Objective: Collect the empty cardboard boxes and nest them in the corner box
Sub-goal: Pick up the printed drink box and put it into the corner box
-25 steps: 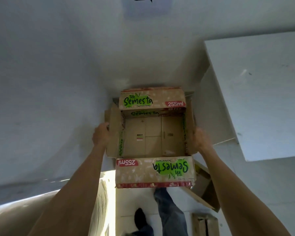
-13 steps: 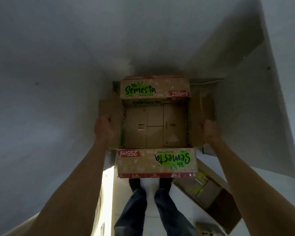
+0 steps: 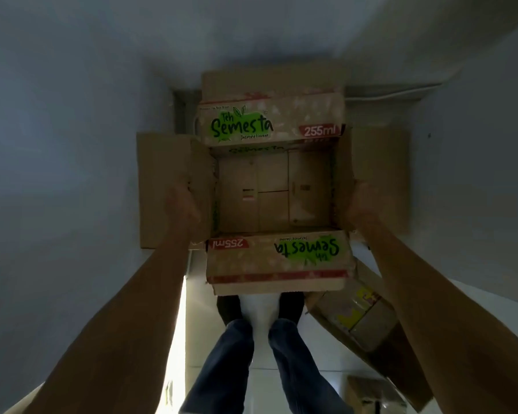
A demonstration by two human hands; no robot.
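Observation:
An open, empty "Teh Semesta 255ml" cardboard box (image 3: 274,192) is held in front of me, its opening facing up with all flaps spread. My left hand (image 3: 181,209) grips its left side by the flap; my right hand (image 3: 361,204) grips its right side. Under and around it, plain brown flaps of a larger corner box (image 3: 159,174) stick out left, right and behind, against the wall corner. How deep the printed box sits in the larger one I cannot tell.
Grey walls (image 3: 57,144) close in left, right and behind. Another opened cardboard box (image 3: 362,318) lies on the white floor at lower right, and a small box (image 3: 371,395) sits near the bottom edge. My legs in jeans (image 3: 237,363) stand just before the boxes.
The printed box has moved forward and down into the corner, and the larger box's flaps now show around it. Both hands stayed on its sides.

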